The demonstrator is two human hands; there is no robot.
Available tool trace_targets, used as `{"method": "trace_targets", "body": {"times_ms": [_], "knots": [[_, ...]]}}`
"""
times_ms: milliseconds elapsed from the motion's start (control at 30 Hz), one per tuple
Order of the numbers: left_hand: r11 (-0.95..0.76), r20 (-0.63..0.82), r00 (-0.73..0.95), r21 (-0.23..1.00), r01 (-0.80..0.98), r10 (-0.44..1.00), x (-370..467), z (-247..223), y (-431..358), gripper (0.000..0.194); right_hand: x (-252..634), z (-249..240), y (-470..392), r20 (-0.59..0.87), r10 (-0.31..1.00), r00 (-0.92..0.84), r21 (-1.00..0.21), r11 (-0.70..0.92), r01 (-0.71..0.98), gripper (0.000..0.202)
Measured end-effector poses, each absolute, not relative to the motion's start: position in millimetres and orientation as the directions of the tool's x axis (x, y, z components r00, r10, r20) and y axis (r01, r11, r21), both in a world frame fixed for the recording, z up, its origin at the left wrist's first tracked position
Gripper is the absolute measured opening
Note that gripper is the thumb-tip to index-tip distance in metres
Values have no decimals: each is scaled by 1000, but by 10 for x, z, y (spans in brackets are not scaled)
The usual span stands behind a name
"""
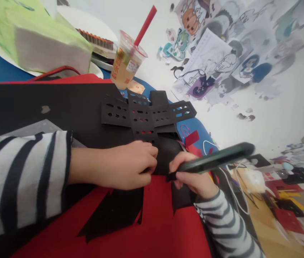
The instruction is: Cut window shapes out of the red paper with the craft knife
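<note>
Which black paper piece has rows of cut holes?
The branching piece beyond the left hand; the large black sheet and the black scraps on red show no rows.

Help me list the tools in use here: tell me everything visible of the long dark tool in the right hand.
The long dark tool is slim and smooth, blackish green with a soft sheen that looks like plastic. Its far end is rounded; a black part shows at the front. The right hand grips it near that front, pen-fashion. It slants up toward the picture's right, its front over the red sheet. Blur hides the tip's shape and whether it touches anything.
</note>
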State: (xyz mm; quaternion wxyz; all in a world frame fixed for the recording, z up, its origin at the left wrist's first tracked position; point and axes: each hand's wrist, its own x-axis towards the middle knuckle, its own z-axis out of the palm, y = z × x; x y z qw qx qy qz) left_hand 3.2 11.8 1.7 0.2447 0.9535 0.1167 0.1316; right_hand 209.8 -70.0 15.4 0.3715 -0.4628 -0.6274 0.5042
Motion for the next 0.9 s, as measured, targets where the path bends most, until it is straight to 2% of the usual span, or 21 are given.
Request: {"method": "trace_targets", "body": {"times_ms": [67, 200, 300, 400, 533, 667, 800, 900], "knots": [[-826, 203, 932, 543, 149, 301, 22, 11, 120, 15, 2086, 201, -817, 82, 984, -160, -967, 118, 227, 10], [-803, 210, 923, 576, 151, 324, 8, -12, 110, 15, 2050, 402, -1008, 239, 966, 99, -895, 180, 407, 7], [-816, 252, 908, 559, 146, 335, 13, -24, 86, 13, 2026, 591, -1125, 327, 931, 161, -869, 230, 438, 15], [-815, 311, 859, 548, 187, 406, 28, -26, 53, 17, 1981, 713, -1241, 391, 904, 174, -880, 312, 358, 19], [-824, 318, 854, 531, 200, 412, 33, -34, 17, 22, 1851, 601, -1263, 279, 940, 195, -904, 188, 385, 3], [-828, 302, 864, 523, 204, 404, 20, -40, 14, 18, 1706, 255, -1075, 159, 985, -69, -875, 172, 452, 13], [-816, 295, 873, 550, 177, 389, 19, -41, 38, 19, 1678, -8, -990, 117, 992, -35, -869, 120, 481, 16], [-794, 270, 875, 579, 186, 402, 25, -39, 49, 17, 1702, -86, -1049, 142, 989, -25, -874, 138, 467, 18]]}}
